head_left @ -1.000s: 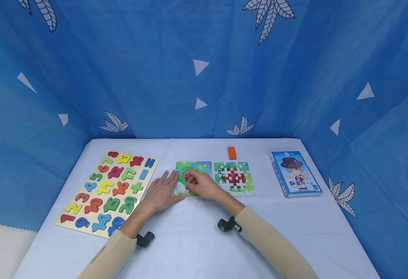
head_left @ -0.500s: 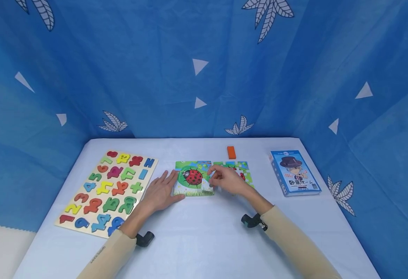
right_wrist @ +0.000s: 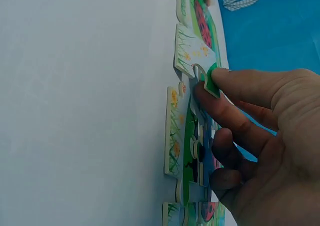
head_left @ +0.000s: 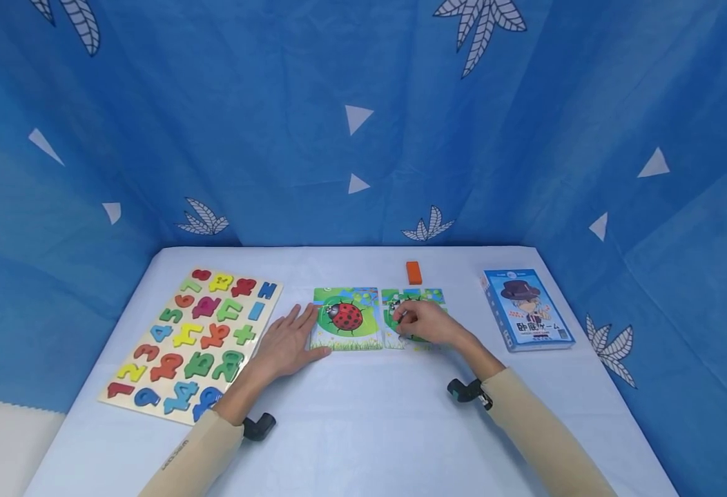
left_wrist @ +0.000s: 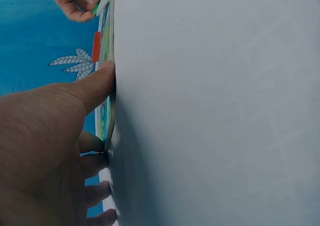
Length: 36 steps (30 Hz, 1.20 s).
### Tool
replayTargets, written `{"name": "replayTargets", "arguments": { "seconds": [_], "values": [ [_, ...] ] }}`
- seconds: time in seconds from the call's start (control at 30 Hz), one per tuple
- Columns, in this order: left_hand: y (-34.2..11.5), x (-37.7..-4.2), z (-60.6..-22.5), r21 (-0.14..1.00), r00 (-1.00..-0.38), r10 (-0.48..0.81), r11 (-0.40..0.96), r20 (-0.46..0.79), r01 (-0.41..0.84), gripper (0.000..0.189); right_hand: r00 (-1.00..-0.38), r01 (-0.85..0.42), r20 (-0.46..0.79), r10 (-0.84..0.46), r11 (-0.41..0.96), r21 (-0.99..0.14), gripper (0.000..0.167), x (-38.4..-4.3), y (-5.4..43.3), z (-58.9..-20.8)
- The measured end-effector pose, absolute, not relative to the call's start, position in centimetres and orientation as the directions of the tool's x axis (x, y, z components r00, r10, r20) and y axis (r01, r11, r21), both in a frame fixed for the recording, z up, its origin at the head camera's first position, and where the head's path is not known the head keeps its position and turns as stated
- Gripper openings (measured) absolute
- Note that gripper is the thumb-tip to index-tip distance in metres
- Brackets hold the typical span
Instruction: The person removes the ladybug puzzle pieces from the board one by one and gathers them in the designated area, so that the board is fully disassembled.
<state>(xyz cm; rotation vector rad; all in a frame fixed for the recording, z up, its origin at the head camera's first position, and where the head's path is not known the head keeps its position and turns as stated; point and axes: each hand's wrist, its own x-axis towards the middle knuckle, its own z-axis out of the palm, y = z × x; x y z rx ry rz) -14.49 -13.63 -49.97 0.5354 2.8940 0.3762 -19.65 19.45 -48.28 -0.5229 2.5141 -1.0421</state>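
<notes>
My left hand (head_left: pixel 288 342) lies with spread fingers against the left edge of a ladybug picture board (head_left: pixel 346 317), thumb at its near edge. In the left wrist view its thumb and fingers touch the board's edge. To the right of that board, my right hand (head_left: pixel 425 321) pinches a corner jigsaw puzzle piece (right_wrist: pixel 187 48) between thumb and index finger. The piece is whitish with orange flowers, grass and a green part, and appears tilted in the right wrist view. Below it is a second ladybug jigsaw puzzle (head_left: pixel 438 297) with gaps between pieces, partly hidden by my right hand.
A wooden number board (head_left: pixel 192 338) with colored numerals lies at left. An orange block (head_left: pixel 413 273) sits behind the puzzle. At right lies a blue card game box (head_left: pixel 527 310). Blue curtain (head_left: pixel 363 138) surrounds the white table (head_left: pixel 351 428).
My right hand has moved right, from over the ladybug picture board to over the left part of the second puzzle, carrying the piece. My left hand has stayed in place.
</notes>
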Motion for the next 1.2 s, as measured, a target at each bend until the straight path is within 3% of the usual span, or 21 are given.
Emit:
{"name": "replayTargets", "arguments": {
  "seconds": [1.2],
  "values": [
    [-13.4, -14.6, -50.0, 0.26, -0.918, 0.375, 0.906, -0.128, 0.334, 0.095, -0.857, -0.288, -0.152, -0.492, 0.704, -0.65, 0.011, -19.8, 19.6, -49.3]
  ]
}}
